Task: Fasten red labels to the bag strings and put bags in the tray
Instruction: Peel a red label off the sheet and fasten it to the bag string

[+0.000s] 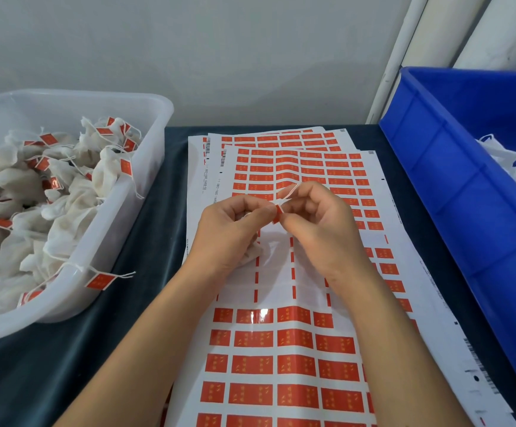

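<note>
Both hands work above the white sheets of red rectangular labels (281, 365). Left hand (235, 229) and right hand (318, 220) pinch one small red paper label (278, 213) around a thin white bag string (289, 192). The soft white cloth bag (253, 252) lies under the left palm: light and limp, best lifted by the string or neck. The clear plastic tray (145, 167) sits left on the bench.

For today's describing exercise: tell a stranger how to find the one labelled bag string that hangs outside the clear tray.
Start at the clear plastic tray on the left, full of white bags. Follow its right-hand rim towards the near corner, where one string crosses the edge. Its red label alone hangs down the outside wall, over the dark cloth; every other label lies within the tray.
</note>
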{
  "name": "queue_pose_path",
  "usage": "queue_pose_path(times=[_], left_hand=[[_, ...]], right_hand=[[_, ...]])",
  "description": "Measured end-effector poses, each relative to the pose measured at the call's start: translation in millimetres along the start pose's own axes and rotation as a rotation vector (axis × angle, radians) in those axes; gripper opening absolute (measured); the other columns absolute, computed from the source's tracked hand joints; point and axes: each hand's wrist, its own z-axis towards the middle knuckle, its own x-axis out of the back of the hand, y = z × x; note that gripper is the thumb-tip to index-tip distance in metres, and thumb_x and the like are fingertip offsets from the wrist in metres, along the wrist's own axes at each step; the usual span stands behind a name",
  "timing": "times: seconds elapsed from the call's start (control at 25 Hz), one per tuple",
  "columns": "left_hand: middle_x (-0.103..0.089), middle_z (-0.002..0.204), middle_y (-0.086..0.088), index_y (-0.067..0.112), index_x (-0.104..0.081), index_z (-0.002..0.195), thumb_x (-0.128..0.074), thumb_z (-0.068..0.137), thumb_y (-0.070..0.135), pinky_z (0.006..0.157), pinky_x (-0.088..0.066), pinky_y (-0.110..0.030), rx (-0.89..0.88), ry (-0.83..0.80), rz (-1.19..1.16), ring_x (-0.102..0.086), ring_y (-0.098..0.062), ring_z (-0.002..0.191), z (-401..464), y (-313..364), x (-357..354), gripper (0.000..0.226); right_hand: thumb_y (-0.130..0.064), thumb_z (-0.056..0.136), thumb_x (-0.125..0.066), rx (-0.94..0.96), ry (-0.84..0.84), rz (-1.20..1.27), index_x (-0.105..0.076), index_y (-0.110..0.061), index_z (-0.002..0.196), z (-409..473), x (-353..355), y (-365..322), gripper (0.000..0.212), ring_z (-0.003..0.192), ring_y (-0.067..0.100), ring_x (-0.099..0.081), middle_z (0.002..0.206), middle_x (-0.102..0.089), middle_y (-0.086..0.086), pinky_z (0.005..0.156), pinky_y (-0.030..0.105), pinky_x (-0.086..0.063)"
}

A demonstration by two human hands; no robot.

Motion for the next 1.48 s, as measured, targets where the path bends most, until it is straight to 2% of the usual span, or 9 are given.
queue_pose_path(times=[0.16,0.32,0.52,0.6,0.72,1.04,1.24,1.48], left_hand=[[-0.056,0.059,-0.002,0.020,-0.077,0.090,-0.074,0.096,0.025,0.045,-0.044,-0.023,0.012,0.015,-0.009,-0.043,-0.010,0.044,1.7,-0.2,0.3,0.009],[-0.057,0.060,-0.003,0.020,-0.078,0.089,-0.074,0.096,0.025,0.045,-0.045,-0.022,0.023,0.028,0.001,-0.043,-0.010,0.043,1.8,-1.0,-0.4,0.010],[-0.055,0.058,-0.001,0.020,-0.078,0.088,-0.073,0.097,0.025,0.044,-0.043,-0.021,0.022,0.013,-0.003,-0.042,-0.010,0.043,1.3,-1.6,-0.4,0.011],[-0.057,0.058,0.001,0.021,-0.079,0.085,-0.073,0.097,0.026,0.043,-0.043,-0.020,-0.001,-0.015,0.017,-0.042,-0.009,0.043,0.4,-1.7,0.1,0.013],[-0.060,0.057,0.006,0.026,-0.079,0.081,-0.074,0.096,0.027,0.044,-0.043,-0.019,-0.015,-0.044,0.059,-0.043,-0.008,0.042,-0.7,-1.5,0.7,0.016],[-0.060,0.056,0.012,0.017,-0.075,0.091,-0.069,0.099,0.022,0.045,-0.042,-0.019,-0.059,-0.004,0.114,-0.046,-0.005,0.043,-0.6,-2.2,-1.1,0.011],[-0.062,0.058,0.018,0.024,-0.075,0.088,-0.067,0.101,0.026,0.048,-0.044,-0.011,-0.065,0.028,0.190,-0.058,-0.001,0.048,-0.9,-2.3,-3.7,0.015],[-0.061,0.058,0.020,0.024,-0.074,0.088,-0.064,0.102,0.024,0.045,-0.042,-0.011,-0.089,0.010,0.229,-0.058,0.000,0.048,-2.1,-1.9,-4.0,0.018]], right_hand=[[-0.004,0.092,-0.068,-0.018,0.027,0.003,-0.068,-0.033,0.103,0.7,0.4,1.5,0.031,0.091,0.001,-0.071,0.089,-0.074,-0.015,0.069,0.007,-0.052],[-0.003,0.094,-0.059,-0.045,0.030,0.022,-0.069,-0.033,0.102,0.4,1.5,-0.4,0.033,0.088,0.003,-0.072,0.087,-0.075,-0.015,0.065,0.011,-0.056],[-0.024,0.089,-0.062,-0.055,0.018,0.145,-0.071,-0.028,0.102,0.1,2.7,-3.0,0.016,0.093,-0.001,-0.070,0.092,-0.074,-0.016,0.071,0.009,-0.055],[-0.021,0.094,-0.068,-0.026,0.032,0.106,-0.070,-0.029,0.103,-0.4,1.1,-1.5,0.012,0.092,-0.001,-0.070,0.092,-0.074,-0.017,0.070,0.006,-0.052],[-0.020,0.095,-0.071,0.000,0.052,0.032,-0.068,-0.034,0.103,-0.1,-0.3,-0.5,0.016,0.090,0.001,-0.071,0.093,-0.072,-0.019,0.069,0.007,-0.053],[-0.020,0.095,-0.072,0.035,0.069,-0.031,-0.066,-0.038,0.103,-0.2,-2.1,0.5,0.021,0.091,-0.002,-0.069,0.093,-0.070,-0.020,0.068,0.005,-0.051],[-0.018,0.095,-0.071,0.014,0.055,0.012,-0.068,-0.034,0.102,-0.1,-1.6,0.4,0.017,0.089,0.001,-0.071,0.090,-0.071,-0.019,0.070,0.008,-0.054],[-0.015,0.095,-0.070,0.034,0.052,-0.022,-0.067,-0.035,0.101,-1.1,-2.6,-0.8,0.021,0.090,0.001,-0.070,0.091,-0.071,-0.018,0.070,0.008,-0.053]])
